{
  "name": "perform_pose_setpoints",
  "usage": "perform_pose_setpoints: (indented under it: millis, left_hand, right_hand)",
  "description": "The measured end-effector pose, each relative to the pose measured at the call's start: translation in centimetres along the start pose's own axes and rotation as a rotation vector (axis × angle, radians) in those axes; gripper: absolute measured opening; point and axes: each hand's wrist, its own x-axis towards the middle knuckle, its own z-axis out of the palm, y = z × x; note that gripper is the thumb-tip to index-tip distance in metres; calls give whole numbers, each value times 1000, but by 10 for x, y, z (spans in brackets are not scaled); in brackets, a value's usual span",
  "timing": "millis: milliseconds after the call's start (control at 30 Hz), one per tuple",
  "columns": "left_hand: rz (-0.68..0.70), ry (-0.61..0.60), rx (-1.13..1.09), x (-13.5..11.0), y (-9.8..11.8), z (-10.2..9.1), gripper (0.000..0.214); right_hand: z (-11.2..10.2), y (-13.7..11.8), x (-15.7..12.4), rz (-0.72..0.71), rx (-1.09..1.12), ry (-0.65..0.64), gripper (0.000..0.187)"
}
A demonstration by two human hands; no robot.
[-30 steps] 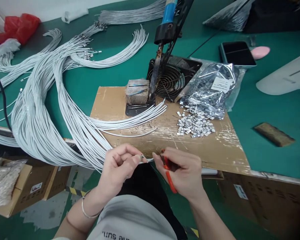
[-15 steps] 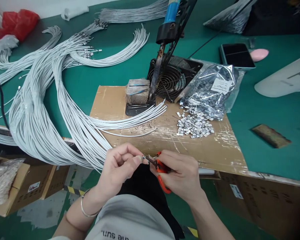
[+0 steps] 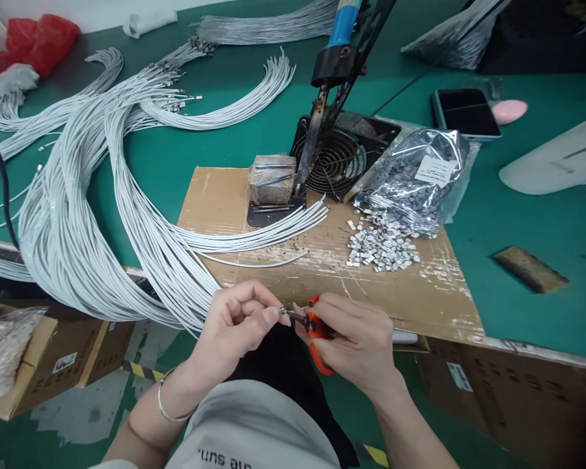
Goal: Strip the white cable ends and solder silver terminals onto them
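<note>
At the near edge of the cardboard sheet (image 3: 420,293), head view: left hand (image 3: 234,326) is pinched thumb to forefinger on the end of one white wire (image 3: 284,312); the other fingers are curled in. That wire comes out of the big wire bundle (image 3: 78,247) draped off the table (image 3: 517,215) to the left. Right hand (image 3: 356,339) is wrapped tight round the orange-handled cutters (image 3: 316,332), dark nose pointing left and touching the wire tip just beside the left fingertips. Change: a second ago the cutters hung handle-down in the right hand, nose clear of the wire. Half a second ago the nose swung up to the tip, and it sits there now. Left-hand grip hasn't moved. My read: the tool is now engaged on the wire end, though I can't tell whether the blades have closed on it. Behind, nothing has shifted: loose metal clips (image 3: 381,244) spilled from the foil bag (image 3: 410,179), fan (image 3: 339,153), blue-handled iron (image 3: 344,19) in its stand, phone (image 3: 466,112) far right.
</note>
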Motion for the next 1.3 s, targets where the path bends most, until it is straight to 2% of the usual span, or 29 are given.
perform_pose_setpoints:
  millis: [267, 800, 1100, 1167, 1233, 1300]
  left_hand:
    - [-72, 36, 18, -2, 5, 2, 30]
    - [-41, 31, -17, 0, 1, 1, 26]
    - [6, 96, 36, -4, 0, 7, 31]
    - [22, 109, 34, -5, 0, 7, 30]
    - [19, 142, 7, -6, -1, 5, 30]
    - [18, 176, -18, -6, -3, 3, 29]
  right_hand:
    - [-1, 0, 1, -11, 8, -18, 36]
    - [1, 2, 2, -47, -49, 15, 41]
    - [28, -15, -7, 174, 188, 216, 36]
    - [25, -13, -6, 249, 254, 332, 39]
    - [17, -8, -5, 336, 325, 508, 44]
    - [8, -1, -6, 402, 360, 573, 46]
